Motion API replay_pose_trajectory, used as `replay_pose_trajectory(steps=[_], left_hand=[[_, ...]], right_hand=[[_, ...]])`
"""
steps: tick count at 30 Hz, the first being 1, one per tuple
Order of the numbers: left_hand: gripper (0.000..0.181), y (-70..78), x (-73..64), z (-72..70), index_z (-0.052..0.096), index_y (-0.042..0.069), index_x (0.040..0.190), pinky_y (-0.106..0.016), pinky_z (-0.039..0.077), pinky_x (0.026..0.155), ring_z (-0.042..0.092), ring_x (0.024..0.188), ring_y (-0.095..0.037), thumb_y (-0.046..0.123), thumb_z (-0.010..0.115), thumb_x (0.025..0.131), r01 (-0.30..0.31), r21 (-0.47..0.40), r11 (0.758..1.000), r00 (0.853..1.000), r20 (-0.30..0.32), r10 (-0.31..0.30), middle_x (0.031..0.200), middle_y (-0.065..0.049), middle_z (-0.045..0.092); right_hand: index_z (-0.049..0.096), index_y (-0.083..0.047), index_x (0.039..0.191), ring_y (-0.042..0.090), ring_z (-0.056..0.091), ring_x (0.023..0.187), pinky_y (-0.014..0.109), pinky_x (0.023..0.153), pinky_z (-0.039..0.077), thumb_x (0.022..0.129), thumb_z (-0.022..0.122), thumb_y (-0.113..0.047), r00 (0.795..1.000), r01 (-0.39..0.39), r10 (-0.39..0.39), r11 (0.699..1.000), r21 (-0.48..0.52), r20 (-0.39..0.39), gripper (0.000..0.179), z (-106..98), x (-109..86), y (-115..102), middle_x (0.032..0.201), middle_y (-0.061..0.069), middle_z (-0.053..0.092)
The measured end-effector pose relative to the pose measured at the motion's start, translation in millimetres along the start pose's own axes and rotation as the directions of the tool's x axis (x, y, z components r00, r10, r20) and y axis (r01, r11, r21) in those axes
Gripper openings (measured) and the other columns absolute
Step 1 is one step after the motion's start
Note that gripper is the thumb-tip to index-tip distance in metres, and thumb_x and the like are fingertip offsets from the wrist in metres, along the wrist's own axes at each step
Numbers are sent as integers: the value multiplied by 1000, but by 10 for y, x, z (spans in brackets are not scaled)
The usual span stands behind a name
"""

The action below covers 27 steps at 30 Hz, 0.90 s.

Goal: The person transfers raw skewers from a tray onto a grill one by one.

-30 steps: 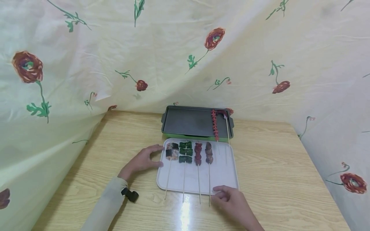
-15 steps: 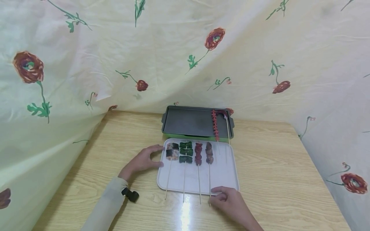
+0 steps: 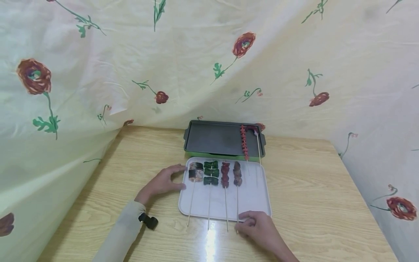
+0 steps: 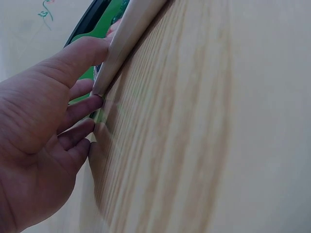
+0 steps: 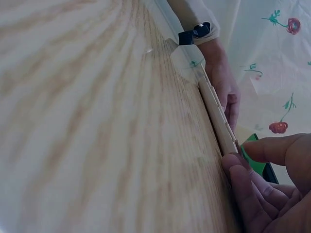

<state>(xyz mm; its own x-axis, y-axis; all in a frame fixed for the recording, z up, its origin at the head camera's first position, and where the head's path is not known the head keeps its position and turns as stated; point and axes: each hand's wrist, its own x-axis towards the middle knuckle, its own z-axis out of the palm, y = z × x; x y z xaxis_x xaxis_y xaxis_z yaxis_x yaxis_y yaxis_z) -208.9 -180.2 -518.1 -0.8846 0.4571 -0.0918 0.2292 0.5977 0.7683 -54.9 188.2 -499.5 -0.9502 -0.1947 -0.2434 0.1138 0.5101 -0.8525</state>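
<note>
A white tray (image 3: 252, 200) lies on the table with several skewers side by side. On it are a pale skewer with a dark band (image 3: 195, 174), a green pepper-like skewer (image 3: 211, 173), a red meat skewer (image 3: 225, 174) and a brown meat skewer (image 3: 237, 174). My left hand (image 3: 162, 182) touches the tray's left rim with spread thumb and fingers, also seen in the left wrist view. At the front edge my right hand (image 3: 258, 227) has its thumb and index finger round the stick end of the brown meat skewer. Several stick ends jut past the rim.
Behind the tray stands a green grill with a black plate (image 3: 212, 138). At its right side lie a red beaded skewer (image 3: 243, 142) and a dark curled skewer (image 3: 252, 129), their sticks reaching over the tray. A flowered cloth (image 3: 183, 65) hangs behind the wooden table (image 3: 301, 182).
My right hand has shifted slightly left, and its thumb now covers part of the brown meat skewer's stick. My left hand keeps its place at the tray's rim.
</note>
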Motion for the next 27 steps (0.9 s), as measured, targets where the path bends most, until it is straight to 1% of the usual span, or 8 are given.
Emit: replay_pose_trajectory(steps=[4,7,11,14,17,21,27], left_hand=[[73,-6,5,-4,53,19,150,-51,29,124,33,151,-32,35,83,86,-8,-3,1000,1000,-5,8,160,-10,42],[73,-18,5,-2,53,19,150,-51,29,124,33,151,-32,35,84,86,-14,-3,1000,1000,-7,14,160,-10,42],[73,-27,0,3,54,18,150,-51,29,124,33,151,-33,35,84,86,-25,-2,1000,1000,-6,25,160,-11,42],[73,-22,-3,4,53,17,150,-51,29,124,32,151,-33,35,84,86,-25,-13,1000,1000,-4,25,160,-11,42],[73,-16,-4,5,53,18,150,-51,28,124,31,152,-32,36,84,86,-12,-19,1000,1000,-3,12,160,-9,42],[73,-18,0,7,53,20,150,-50,28,124,30,153,-30,37,84,86,2,-21,1000,1000,-2,-2,161,-7,42],[74,-16,4,5,53,21,150,-51,27,124,30,152,-30,38,84,85,1,-24,1000,1000,-4,-1,161,-7,42]], right_hand=[[68,10,115,17,70,68,24,68,59,86,82,-23,1000,-13,12,999,48,13,46,-2,16,-7,74,0,75],[68,10,115,16,70,68,22,68,58,85,81,-18,1000,-7,7,999,41,13,43,-6,15,-12,73,0,75],[68,11,114,16,69,67,24,63,59,85,80,-13,1000,-16,15,997,73,12,40,-19,-1,-9,75,3,75],[66,13,115,18,68,66,26,59,59,85,79,-10,999,-38,37,991,126,10,40,-28,-16,5,77,7,75],[65,13,116,20,68,67,27,59,59,86,79,-10,998,-61,61,986,153,6,40,-37,-29,22,78,9,75],[65,13,115,20,68,68,26,61,59,86,79,-10,997,-77,78,984,160,2,40,-48,-49,26,78,9,74],[66,11,114,20,68,67,26,61,59,86,79,-9,998,-61,62,987,151,0,37,-66,-93,-1,78,8,74]])
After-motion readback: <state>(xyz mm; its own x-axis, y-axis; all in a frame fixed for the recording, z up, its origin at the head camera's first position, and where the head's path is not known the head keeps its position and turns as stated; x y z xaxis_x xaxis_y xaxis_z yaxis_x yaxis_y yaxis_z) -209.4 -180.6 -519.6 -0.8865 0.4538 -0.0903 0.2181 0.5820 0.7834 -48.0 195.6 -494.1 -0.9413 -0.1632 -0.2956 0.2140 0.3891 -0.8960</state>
